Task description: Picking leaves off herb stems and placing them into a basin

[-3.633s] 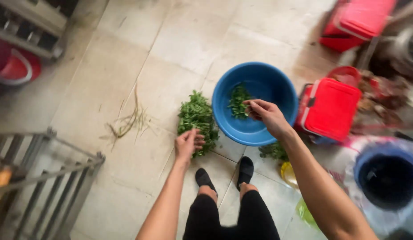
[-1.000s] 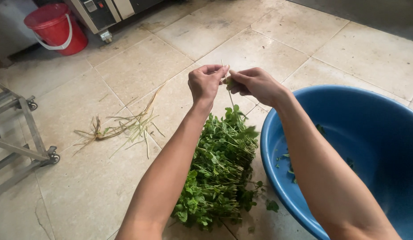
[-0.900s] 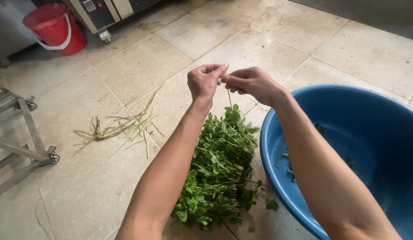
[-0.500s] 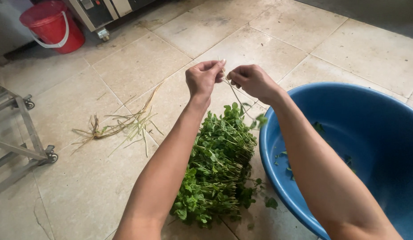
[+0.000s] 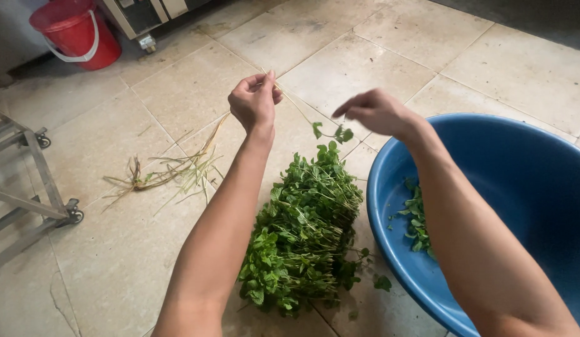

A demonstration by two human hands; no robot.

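Note:
My left hand (image 5: 255, 100) is raised over the tiled floor, its fingers pinched on a thin herb stem (image 5: 296, 106). The stem slants down to the right and ends in a few green leaves (image 5: 340, 132). My right hand (image 5: 377, 112) hovers just right of those leaves with its fingers bunched; I cannot tell whether it grips anything. Below both hands lies a heap of leafy green herbs (image 5: 302, 237) on the floor. A big blue basin (image 5: 521, 162) stands to the right, under my right forearm, with some picked leaves (image 5: 418, 218) inside.
Bare discarded stems (image 5: 171, 171) lie scattered on the tiles left of the heap. A red bucket (image 5: 71, 31) stands at the far left top beside a wheeled metal cabinet (image 5: 149, 15). A grey metal frame on castors (image 5: 34, 193) occupies the left edge.
My hands were pinched together on the sprig above the heap. The right hand has since pulled away to the right, and the stem now stretches out from the left hand.

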